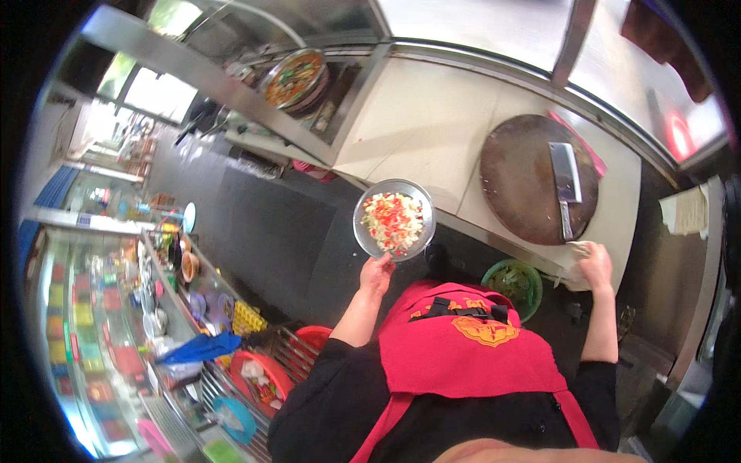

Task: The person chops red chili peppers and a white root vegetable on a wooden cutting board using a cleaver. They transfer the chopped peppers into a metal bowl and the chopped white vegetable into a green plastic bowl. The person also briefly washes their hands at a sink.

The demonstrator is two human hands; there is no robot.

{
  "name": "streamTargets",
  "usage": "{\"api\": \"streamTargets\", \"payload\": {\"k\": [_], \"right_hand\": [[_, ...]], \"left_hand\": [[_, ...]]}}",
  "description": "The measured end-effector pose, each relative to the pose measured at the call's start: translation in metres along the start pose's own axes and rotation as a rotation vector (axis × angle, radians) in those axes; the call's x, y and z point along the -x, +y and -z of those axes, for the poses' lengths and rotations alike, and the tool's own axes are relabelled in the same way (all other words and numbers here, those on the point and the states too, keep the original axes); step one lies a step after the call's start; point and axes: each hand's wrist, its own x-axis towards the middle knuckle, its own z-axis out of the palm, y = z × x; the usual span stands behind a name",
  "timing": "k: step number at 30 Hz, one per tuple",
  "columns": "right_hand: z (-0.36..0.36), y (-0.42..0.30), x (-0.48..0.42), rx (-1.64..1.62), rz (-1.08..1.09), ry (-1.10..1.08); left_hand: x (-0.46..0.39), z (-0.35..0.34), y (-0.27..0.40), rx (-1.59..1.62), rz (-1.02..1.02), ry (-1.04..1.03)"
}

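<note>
My left hand point(378, 275) grips the near rim of a round metal bowl point(427, 232), its fingers at the edge. Chopped red and pale pieces point(392, 222) lie in the bowl, beside the counter's front edge. At the right, my right hand point(594, 267) is closed on a whitish cloth point(575, 275) at the counter's near corner. Just beyond it a round, dark cutting board point(515, 179) rests on the pale counter point(425, 110). A cleaver point(564, 182) lies flat on the board, its handle towards my right hand. Something pink shows under the board's far side.
Below the counter edge stands a green basin point(538, 301) with leafy scraps. A pan of food point(295, 78) sits behind a metal-framed partition point(231, 87). At the left, a slatted metal rack point(295, 356) holds a red basin point(281, 370) and a blue one point(246, 425).
</note>
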Motion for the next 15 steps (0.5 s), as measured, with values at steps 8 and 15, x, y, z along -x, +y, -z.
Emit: {"api": "streamTargets", "payload": {"k": [8, 15], "right_hand": [[-0.024, -0.097, -0.021, -0.082, 0.471, 0.155], [-0.175, -0.333, 0.027, -0.936, 0.398, -0.849]], "left_hand": [[0.023, 0.046, 0.018, 0.016, -0.052, -0.037], [0.026, 0.117, 0.074, 0.006, -0.081, -0.004]]}}
